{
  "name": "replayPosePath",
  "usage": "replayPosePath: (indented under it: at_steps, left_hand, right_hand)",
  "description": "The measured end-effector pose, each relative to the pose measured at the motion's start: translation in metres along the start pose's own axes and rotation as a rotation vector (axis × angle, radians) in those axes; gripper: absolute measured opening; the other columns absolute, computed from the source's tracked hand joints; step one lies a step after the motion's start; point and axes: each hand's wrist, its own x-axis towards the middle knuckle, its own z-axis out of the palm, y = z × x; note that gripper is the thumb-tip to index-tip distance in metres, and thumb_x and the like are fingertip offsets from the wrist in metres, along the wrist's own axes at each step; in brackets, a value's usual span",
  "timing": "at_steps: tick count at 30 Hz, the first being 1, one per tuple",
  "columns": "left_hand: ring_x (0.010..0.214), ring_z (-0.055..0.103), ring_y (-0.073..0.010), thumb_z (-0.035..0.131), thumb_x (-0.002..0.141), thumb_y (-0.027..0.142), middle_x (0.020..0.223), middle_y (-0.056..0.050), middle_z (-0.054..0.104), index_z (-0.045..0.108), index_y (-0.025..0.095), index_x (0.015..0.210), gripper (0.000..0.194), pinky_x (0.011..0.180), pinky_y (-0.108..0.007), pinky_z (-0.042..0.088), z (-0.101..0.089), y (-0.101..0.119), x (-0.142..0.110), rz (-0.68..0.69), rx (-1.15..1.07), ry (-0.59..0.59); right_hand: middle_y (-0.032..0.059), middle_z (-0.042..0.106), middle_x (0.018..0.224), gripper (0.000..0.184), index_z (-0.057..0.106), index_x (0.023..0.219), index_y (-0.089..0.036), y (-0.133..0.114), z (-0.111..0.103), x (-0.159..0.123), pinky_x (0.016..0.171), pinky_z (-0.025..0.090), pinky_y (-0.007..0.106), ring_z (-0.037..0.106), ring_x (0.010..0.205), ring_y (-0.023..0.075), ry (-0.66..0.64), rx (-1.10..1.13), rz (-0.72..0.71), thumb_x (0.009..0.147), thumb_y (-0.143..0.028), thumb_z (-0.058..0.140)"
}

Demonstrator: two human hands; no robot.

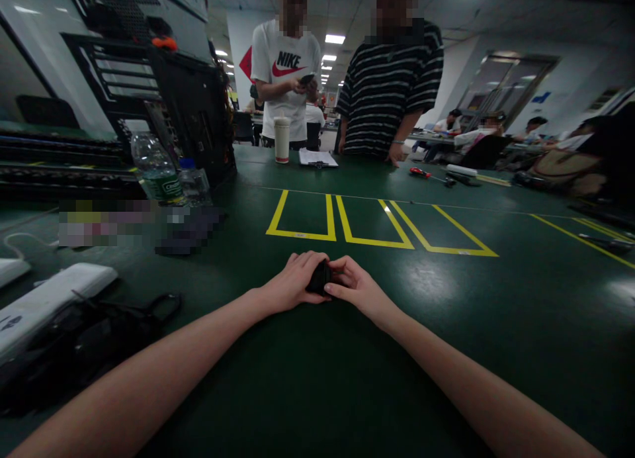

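Between my two hands is a small black object (319,279), low over the green table (317,392); its exact kind does not show. My left hand (290,282) wraps around its left side, fingers over the top and thumb below. From the right, my right hand (360,286) pinches the object's edge with thumb and fingers. The hands cover much of it. Beyond them, yellow tape outlines (301,235) mark the table top.
Left are a white power strip (59,299), a black bag-like heap (94,352), plastic bottles (153,160) and a black metal frame (193,107). Across the table stand two people, a white cup (282,140) and a clipboard (317,157). A red-handled screwdriver (421,172) lies far right.
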Motion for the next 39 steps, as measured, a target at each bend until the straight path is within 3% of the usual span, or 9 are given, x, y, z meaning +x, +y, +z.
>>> replayPosePath:
  at_steps: [7,12,19,24,29,36,39]
  left_hand:
    - [0.100,0.047,-0.0230,0.065,0.070,0.033,0.112,-0.008,0.046,0.032,0.021,0.114,0.057,0.083,-0.038,0.036,-0.002,0.002,-0.001,0.003,-0.022,-0.005]
    - [0.098,0.047,-0.0225,0.065,0.070,0.032,0.111,-0.007,0.047,0.031,0.021,0.115,0.057,0.082,-0.037,0.036,-0.002,0.002,-0.001,-0.006,-0.023,-0.010]
    - [0.100,0.046,-0.0232,0.066,0.069,0.031,0.114,-0.008,0.045,0.031,0.020,0.115,0.059,0.084,-0.037,0.035,0.002,-0.001,-0.002,0.004,-0.013,0.015]
    - [0.101,0.046,-0.0233,0.065,0.069,0.034,0.114,-0.008,0.046,0.031,0.021,0.116,0.060,0.084,-0.038,0.035,0.002,-0.002,-0.001,0.014,-0.015,0.016]
    - [0.101,0.046,-0.0229,0.066,0.069,0.033,0.112,-0.008,0.047,0.030,0.021,0.116,0.060,0.084,-0.038,0.035,0.001,-0.001,0.000,0.007,-0.014,0.014]
    - [0.100,0.047,-0.0229,0.067,0.068,0.031,0.112,-0.008,0.047,0.031,0.021,0.114,0.060,0.083,-0.037,0.035,0.002,-0.002,0.000,0.008,-0.006,0.020]
    - [0.100,0.047,-0.0228,0.066,0.068,0.032,0.112,-0.008,0.046,0.030,0.021,0.115,0.060,0.083,-0.037,0.035,0.002,-0.001,-0.001,0.014,-0.005,0.022]
  right_hand:
    - [0.0006,0.054,0.097,0.016,0.049,0.090,-0.022,-0.002,0.003,-0.001,0.082,0.045,0.035,0.054,0.097,0.0173,0.046,0.005,0.009,0.076,-0.026,0.057]
    - [0.0014,0.054,0.099,0.023,0.049,0.096,-0.023,0.002,0.003,0.001,0.088,0.041,0.036,0.052,0.099,0.0169,0.069,-0.001,0.010,0.075,-0.027,0.058]
    - [0.0010,0.053,0.105,0.027,0.049,0.093,-0.023,-0.002,0.000,-0.003,0.088,0.042,0.039,0.052,0.102,0.0183,-0.007,0.007,-0.004,0.071,-0.021,0.063]
    - [0.0002,0.055,0.096,0.016,0.051,0.090,-0.023,-0.001,0.003,-0.002,0.085,0.043,0.036,0.054,0.096,0.0163,0.057,0.017,-0.026,0.076,-0.025,0.057]
    - [0.0009,0.055,0.098,0.023,0.048,0.095,-0.024,0.007,0.003,0.002,0.087,0.042,0.035,0.053,0.098,0.0162,0.076,0.008,-0.027,0.075,-0.025,0.059]
    - [0.0007,0.054,0.102,0.025,0.049,0.094,-0.023,-0.001,0.000,-0.001,0.088,0.043,0.036,0.053,0.101,0.0174,-0.017,0.008,-0.004,0.072,-0.021,0.061]
    - [0.0003,0.053,0.102,0.020,0.049,0.092,-0.023,-0.004,0.001,-0.003,0.086,0.044,0.036,0.053,0.100,0.0173,0.012,0.007,0.009,0.074,-0.024,0.059]
